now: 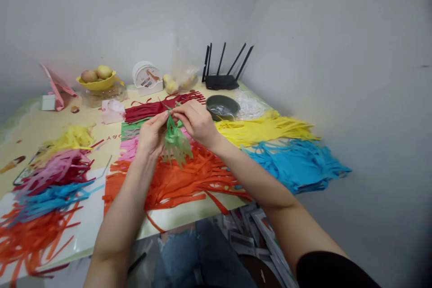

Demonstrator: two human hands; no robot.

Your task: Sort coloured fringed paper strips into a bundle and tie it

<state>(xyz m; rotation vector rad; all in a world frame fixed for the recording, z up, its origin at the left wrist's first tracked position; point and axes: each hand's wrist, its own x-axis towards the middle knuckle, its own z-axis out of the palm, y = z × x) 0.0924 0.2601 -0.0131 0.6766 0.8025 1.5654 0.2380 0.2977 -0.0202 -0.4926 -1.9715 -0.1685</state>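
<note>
A green fringed tassel (176, 141) hangs from my fingertips above the orange fringed strips (189, 177). My left hand (153, 134) pinches its top from the left side. My right hand (195, 121) is closed at the same top end, thumb and fingers pressed together, close beside my left fingertips. Behind and below my hands lie dark red strips (151, 109), green strips (130, 130) and pink strips (128, 148). Yellow strips (266, 128) and blue strips (297, 166) are spread to the right.
Finished-looking tassels in yellow (72, 139), pink, blue and orange (33, 234) pile at the left. A dark green bowl (222, 107), black router (222, 82), yellow fruit bowl (97, 83) and white coaster holder (148, 84) stand toward the back. A wall rises at the right.
</note>
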